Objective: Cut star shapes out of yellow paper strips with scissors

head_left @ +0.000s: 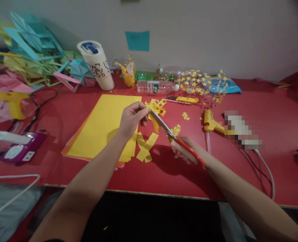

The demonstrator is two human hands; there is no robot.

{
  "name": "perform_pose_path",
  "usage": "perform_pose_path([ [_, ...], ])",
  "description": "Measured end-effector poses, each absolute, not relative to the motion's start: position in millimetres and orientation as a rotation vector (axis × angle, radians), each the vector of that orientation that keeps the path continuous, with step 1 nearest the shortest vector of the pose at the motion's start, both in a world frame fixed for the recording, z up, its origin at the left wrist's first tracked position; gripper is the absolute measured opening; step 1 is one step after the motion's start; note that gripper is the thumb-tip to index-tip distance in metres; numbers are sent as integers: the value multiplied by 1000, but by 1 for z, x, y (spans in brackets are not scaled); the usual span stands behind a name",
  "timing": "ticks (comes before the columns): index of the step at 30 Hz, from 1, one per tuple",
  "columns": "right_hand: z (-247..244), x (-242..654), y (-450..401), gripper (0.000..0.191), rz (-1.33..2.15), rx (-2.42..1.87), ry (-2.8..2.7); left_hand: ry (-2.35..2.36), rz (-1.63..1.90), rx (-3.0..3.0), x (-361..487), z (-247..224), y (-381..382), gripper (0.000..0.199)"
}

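My left hand (135, 117) pinches a small piece of yellow paper at the scissor tips, above the right edge of a stack of yellow sheets (103, 124). Red-handled scissors (172, 132) are in my right hand (185, 149), their blades pointing up and left to my left fingertips. Under them lie yellow scraps with star-shaped holes (161, 103). Small cut yellow stars (176, 130) are heaped beside the blades, with another little pile (185, 116) farther right. Two crossed yellow strips (145, 148) rest on the red table just below my left hand.
A white tumbler (97, 65), clear bottles (155, 87) and a star-covered clear object (201, 84) line the back. A yellow cutter (186, 99) lies before them. Right: glue gun (210, 121), blurred-out object with cables. Left: folded paper shapes (33, 43), another glue gun (14, 102), purple power block (24, 148).
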State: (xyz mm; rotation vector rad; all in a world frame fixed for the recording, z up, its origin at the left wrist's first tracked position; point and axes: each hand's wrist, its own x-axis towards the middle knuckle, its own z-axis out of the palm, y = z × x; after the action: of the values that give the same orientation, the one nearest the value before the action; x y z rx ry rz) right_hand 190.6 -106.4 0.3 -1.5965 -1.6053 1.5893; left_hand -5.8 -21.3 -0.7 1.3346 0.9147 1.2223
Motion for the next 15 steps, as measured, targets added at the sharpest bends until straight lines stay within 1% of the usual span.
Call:
perform_pose_path([
  [15,1,190,-106,44,1553,-1663,-1629,919,1219,1339,-6,0,-21,11],
])
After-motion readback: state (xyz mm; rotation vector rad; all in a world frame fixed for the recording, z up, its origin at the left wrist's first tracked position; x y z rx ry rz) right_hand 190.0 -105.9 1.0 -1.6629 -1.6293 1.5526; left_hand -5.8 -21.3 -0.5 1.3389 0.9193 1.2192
